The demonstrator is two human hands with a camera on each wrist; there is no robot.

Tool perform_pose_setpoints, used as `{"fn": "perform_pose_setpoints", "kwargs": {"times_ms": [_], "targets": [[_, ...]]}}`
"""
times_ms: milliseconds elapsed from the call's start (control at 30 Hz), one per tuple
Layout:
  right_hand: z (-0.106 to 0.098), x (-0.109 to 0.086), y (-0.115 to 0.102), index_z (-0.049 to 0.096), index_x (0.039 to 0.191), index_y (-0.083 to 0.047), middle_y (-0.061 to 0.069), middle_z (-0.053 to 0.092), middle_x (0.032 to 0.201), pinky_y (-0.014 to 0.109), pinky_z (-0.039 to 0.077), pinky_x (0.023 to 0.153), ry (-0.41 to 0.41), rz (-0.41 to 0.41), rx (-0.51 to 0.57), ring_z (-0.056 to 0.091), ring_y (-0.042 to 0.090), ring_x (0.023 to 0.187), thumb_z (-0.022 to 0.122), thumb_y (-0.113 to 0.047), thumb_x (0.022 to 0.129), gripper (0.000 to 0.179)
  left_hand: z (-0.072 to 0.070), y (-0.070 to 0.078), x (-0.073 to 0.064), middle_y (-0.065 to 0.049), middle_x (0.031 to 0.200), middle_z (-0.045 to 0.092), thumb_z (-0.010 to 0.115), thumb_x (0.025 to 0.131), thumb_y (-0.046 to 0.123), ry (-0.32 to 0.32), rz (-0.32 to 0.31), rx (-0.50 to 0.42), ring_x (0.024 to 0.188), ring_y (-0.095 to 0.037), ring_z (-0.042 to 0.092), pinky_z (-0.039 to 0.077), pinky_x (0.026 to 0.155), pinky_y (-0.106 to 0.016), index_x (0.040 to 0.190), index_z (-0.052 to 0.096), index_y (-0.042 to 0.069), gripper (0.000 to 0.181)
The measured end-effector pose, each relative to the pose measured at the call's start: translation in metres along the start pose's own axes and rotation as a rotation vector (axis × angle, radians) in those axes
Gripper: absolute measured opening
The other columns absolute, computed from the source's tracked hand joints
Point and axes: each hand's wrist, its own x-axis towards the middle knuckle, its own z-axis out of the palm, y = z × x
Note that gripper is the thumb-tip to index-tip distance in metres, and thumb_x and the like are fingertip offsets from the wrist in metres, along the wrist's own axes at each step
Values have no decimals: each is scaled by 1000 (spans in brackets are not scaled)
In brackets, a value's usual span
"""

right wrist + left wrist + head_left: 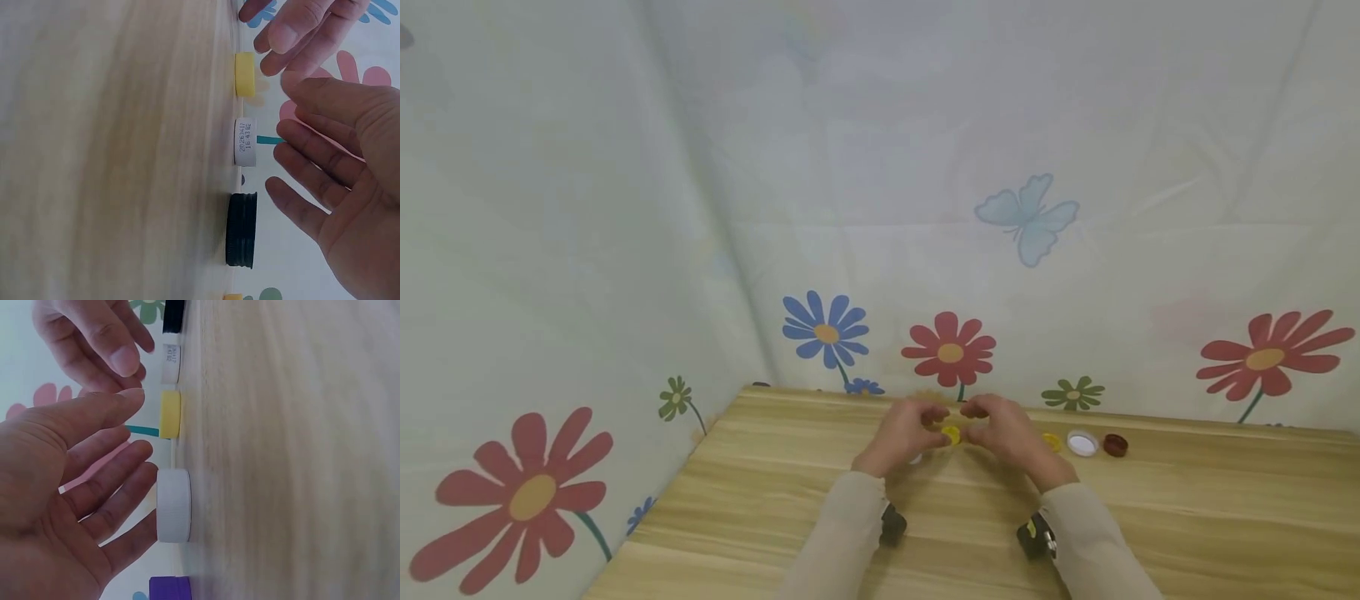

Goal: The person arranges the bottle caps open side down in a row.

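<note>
My left hand (904, 435) and right hand (1009, 432) face each other over the table's far part, thumbs and fingers loosely bent with nothing held. Between them on the wood lies a yellow cap (952, 435), seen edge-on as a yellow disc (170, 414) in the left wrist view. A plain white cap (174, 506) sits below the left hand; the little finger's tip passes close to it, and contact is unclear. Below the right hand are a white cap with a printed date (245, 142) and a ridged black cap (241, 230).
A purple cap (169, 589) stands further left. Right of the hands, a yellow-orange cap (1051, 442), a white-rimmed cap (1082, 443) and a dark red-brown cap (1116, 445) continue the row. Behind the wooden table (760, 483) hangs a flower-printed curtain (880, 167).
</note>
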Motion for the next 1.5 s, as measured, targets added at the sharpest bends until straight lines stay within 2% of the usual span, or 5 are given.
{"fn": "perform_pose_setpoints", "kwargs": {"times_ms": [333, 700, 967, 1167, 1500], "targets": [[-1, 5, 7, 73, 116, 4, 19, 74, 118, 56, 54, 100, -56, -9, 9, 67, 41, 115, 80, -3, 91, 27, 6, -5, 2, -12, 110, 76, 87, 87, 6, -3, -15, 18, 102, -27, 70, 58, 93, -40, 119, 76, -2, 34], [8, 12, 9, 75, 111, -1, 9, 74, 108, 49, 56, 97, -112, 15, 29, 68, 29, 103, 83, -3, 89, 24, 5, -8, 3, -10, 106, 77, 87, 87, 5, -6, -33, 46, 98, -24, 72, 59, 90, -38, 115, 77, -1, 30], [11, 14, 9, 75, 109, 0, 8, 73, 102, 48, 57, 94, -116, -10, 10, 67, 25, 96, 83, -1, 89, 22, 7, -8, 3, -10, 106, 78, 83, 89, 4, -6, -25, 54, 99, -24, 73, 59, 90, -37, 113, 78, -1, 25], [12, 16, 7, 75, 109, -3, 6, 72, 101, 48, 56, 95, -117, 12, -13, 65, 26, 95, 83, -2, 89, 22, 7, -8, 5, -7, 103, 78, 82, 89, 2, -3, -6, 64, 96, -21, 73, 58, 89, -35, 110, 79, 1, 21], [14, 16, 6, 77, 106, -7, 2, 72, 99, 46, 56, 94, -106, 27, -16, 64, 21, 92, 82, -4, 91, 17, 7, -8, 5, -6, 108, 78, 79, 92, 1, -14, -23, 68, 99, -19, 71, 57, 93, -34, 115, 79, 3, 23]]}}
